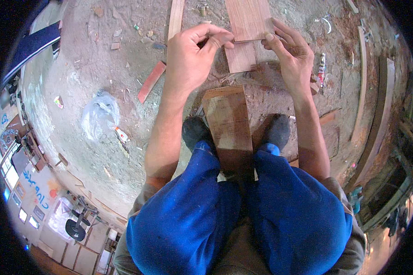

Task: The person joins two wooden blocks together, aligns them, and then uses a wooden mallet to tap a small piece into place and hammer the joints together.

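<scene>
A flat reddish-brown wooden board (248, 19) is at the top of the view, its near edge between my two hands. My right hand (291, 55) grips the board's near right corner between thumb and fingers. My left hand (192, 57) is closed in a pinch beside the near left corner; whatever its fingertips hold is too small to make out. Below the board, a second wooden piece (241, 58) shows partly, its far end hidden. A thick wooden block (227, 121) stands between my feet, nearer to me.
A reddish wood strip (152, 82) and a pale strip (175, 18) lie on the dirt floor to the left. Further left are a clear plastic bag (100, 114) and a small white bottle (122, 134). A tube (321, 68) and long planks (378, 114) are on the right.
</scene>
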Tool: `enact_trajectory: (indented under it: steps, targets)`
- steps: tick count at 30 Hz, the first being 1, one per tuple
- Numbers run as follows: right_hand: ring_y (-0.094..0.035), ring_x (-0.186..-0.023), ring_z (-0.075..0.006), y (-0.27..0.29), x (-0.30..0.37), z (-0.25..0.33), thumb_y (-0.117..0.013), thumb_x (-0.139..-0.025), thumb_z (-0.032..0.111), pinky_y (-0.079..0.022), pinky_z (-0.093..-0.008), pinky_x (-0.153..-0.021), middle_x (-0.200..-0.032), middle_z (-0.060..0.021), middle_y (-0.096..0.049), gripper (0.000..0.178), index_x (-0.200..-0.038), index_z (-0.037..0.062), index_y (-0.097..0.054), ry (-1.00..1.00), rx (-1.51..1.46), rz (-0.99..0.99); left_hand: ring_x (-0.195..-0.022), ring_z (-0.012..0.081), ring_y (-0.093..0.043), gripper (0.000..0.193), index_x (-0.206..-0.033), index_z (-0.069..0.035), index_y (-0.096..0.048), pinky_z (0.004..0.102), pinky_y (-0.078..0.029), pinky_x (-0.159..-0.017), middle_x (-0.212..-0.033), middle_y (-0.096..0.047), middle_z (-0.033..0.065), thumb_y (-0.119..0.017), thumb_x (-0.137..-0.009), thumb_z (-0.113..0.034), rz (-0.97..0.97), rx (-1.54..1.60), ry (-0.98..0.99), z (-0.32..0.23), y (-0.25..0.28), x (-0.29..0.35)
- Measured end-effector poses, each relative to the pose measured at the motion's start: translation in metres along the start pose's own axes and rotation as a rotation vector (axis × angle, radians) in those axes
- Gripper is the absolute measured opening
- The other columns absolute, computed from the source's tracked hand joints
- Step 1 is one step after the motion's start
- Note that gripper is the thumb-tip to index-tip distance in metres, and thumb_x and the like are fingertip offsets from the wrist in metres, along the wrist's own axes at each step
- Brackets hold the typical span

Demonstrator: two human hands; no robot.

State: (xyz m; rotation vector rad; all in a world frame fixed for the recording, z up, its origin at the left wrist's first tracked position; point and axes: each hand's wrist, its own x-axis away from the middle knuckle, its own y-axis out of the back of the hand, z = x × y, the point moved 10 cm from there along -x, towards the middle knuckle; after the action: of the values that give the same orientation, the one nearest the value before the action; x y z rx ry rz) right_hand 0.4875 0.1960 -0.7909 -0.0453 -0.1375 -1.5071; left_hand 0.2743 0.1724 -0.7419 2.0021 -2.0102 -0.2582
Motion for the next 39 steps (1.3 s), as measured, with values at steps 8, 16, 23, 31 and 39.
enact_trajectory:
  steps: [8, 16, 23, 31, 39]
  targets:
    - [-0.068, -0.11, -0.0219, 0.002, 0.002, -0.002, -0.074, -0.092, 0.009, -0.056, -0.0327, -0.094, -0.125, -0.0178, -0.066, 0.041, -0.13, -0.0019, -0.064, 0.016, -0.137, -0.01, -0.076, 0.0091, -0.062, 0.042, -0.128, -0.002, -0.064, 0.0226, -0.05, -0.075, -0.113, -0.074, 0.0075, -0.042, -0.094, 0.01, 0.184, 0.117, 0.206, 0.037, 0.008, 0.014]
    - [-0.069, -0.104, -0.021, 0.002, 0.002, -0.003, -0.067, -0.098, 0.007, -0.059, -0.0339, -0.088, -0.125, -0.0186, -0.067, 0.039, -0.134, -0.0041, -0.06, 0.041, -0.06, -0.008, -0.099, 0.022, -0.071, 0.035, -0.132, 0.004, -0.055, 0.0312, -0.059, -0.087, -0.127, -0.064, 0.0153, -0.056, -0.097, 0.006, 0.12, 0.274, 0.21, 0.018, 0.006, 0.015]
    - [-0.068, -0.107, -0.0203, -0.001, 0.002, 0.001, -0.067, -0.098, 0.007, -0.058, -0.0331, -0.088, -0.127, -0.0186, -0.066, 0.039, -0.134, -0.0048, -0.059, 0.04, -0.076, 0.005, -0.09, 0.0178, -0.075, 0.02, -0.109, 0.003, -0.06, 0.0268, -0.06, -0.077, -0.1, -0.073, 0.0146, -0.066, -0.09, 0.007, -0.053, 0.156, 0.116, 0.001, 0.008, 0.005]
    - [-0.068, -0.107, -0.0206, 0.003, 0.002, -0.003, -0.074, -0.093, 0.013, -0.057, -0.0319, -0.092, -0.124, -0.0178, -0.067, 0.04, -0.131, 0.001, -0.066, 0.019, -0.065, -0.021, -0.079, 0.0153, -0.074, 0.026, -0.104, -0.002, -0.063, 0.028, -0.058, -0.07, -0.088, -0.075, 0.0093, -0.077, -0.083, 0.001, -0.151, -0.205, -0.206, -0.033, 0.0, 0.0]
    - [-0.068, -0.107, -0.0205, 0.002, 0.001, -0.005, -0.075, -0.093, 0.015, -0.056, -0.0317, -0.092, -0.122, -0.0177, -0.068, 0.041, -0.131, 0.002, -0.066, 0.037, -0.121, -0.028, -0.082, 0.0187, -0.075, 0.025, -0.103, -0.003, -0.063, 0.0296, -0.06, -0.069, -0.091, -0.074, 0.0098, -0.077, -0.082, 0.002, -0.124, -0.297, -0.259, -0.047, -0.01, -0.004]
